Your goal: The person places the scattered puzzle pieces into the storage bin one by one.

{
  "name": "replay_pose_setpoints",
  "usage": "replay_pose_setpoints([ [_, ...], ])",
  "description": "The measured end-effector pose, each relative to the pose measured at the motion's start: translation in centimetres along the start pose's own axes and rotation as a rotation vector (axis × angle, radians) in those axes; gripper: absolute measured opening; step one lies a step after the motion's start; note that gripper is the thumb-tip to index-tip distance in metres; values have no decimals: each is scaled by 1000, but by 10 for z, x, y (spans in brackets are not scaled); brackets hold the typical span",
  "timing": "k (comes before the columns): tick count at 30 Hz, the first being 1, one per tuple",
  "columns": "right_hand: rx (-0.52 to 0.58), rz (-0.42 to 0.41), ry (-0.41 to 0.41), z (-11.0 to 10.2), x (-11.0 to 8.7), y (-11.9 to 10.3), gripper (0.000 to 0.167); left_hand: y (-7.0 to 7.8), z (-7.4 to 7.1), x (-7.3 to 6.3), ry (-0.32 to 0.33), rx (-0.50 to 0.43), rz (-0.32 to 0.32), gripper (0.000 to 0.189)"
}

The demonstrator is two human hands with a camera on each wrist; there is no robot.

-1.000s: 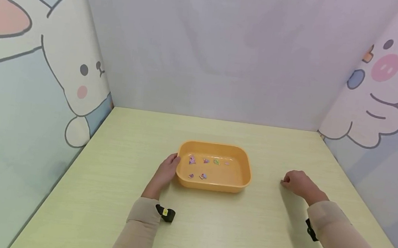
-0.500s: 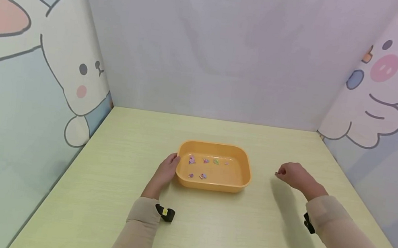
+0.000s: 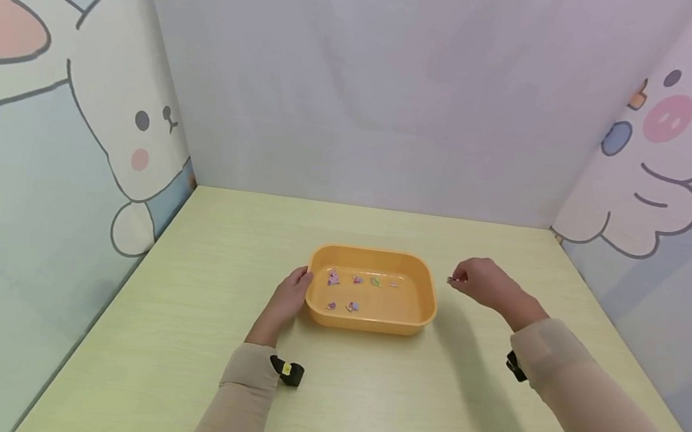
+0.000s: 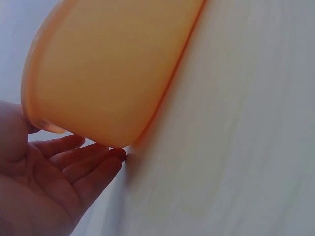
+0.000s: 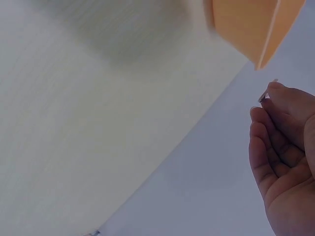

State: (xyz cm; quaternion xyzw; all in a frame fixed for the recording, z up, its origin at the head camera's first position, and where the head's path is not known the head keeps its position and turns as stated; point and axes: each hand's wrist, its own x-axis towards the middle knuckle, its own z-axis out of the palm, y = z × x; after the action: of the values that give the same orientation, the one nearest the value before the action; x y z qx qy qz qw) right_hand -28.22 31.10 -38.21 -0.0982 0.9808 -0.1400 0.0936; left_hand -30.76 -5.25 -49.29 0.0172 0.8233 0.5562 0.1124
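Observation:
An orange plastic tray (image 3: 366,324) with rounded corners stands on the table. My left hand (image 3: 287,303) holds its left end, thumb at the rim and fingertips against the outer wall, as the left wrist view shows. Inside lie several small flat pieces, pink, purple and green, among them a pink-purple figure (image 3: 334,279) and a green one (image 3: 375,282). My right hand (image 3: 489,287) is raised just right of the tray. Between thumb and forefinger it pinches a small thin flat piece (image 5: 264,97), seen edge-on; its picture is hidden.
The pale wooden table (image 3: 358,400) ends at a grey back wall (image 3: 358,104). Side walls carry a cartoon rabbit (image 3: 122,115) on the left and a pink-cheeked figure (image 3: 661,172) on the right. Each wrist wears a black strap (image 3: 287,370).
My right hand has risen off the table and moved left toward the tray, with the small piece pinched. My left hand, the tray and its pieces stay in place.

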Motion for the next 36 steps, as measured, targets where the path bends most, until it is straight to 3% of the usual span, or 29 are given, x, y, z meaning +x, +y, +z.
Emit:
replay_pose_setpoints([
  [19, -18, -68, -45, 5, 23, -46, 14, 1, 0, 2, -8, -25, -9, 53],
  [36, -80, -160, -95, 29, 39, -82, 14, 2, -1, 1, -6, -26, -3, 53],
])
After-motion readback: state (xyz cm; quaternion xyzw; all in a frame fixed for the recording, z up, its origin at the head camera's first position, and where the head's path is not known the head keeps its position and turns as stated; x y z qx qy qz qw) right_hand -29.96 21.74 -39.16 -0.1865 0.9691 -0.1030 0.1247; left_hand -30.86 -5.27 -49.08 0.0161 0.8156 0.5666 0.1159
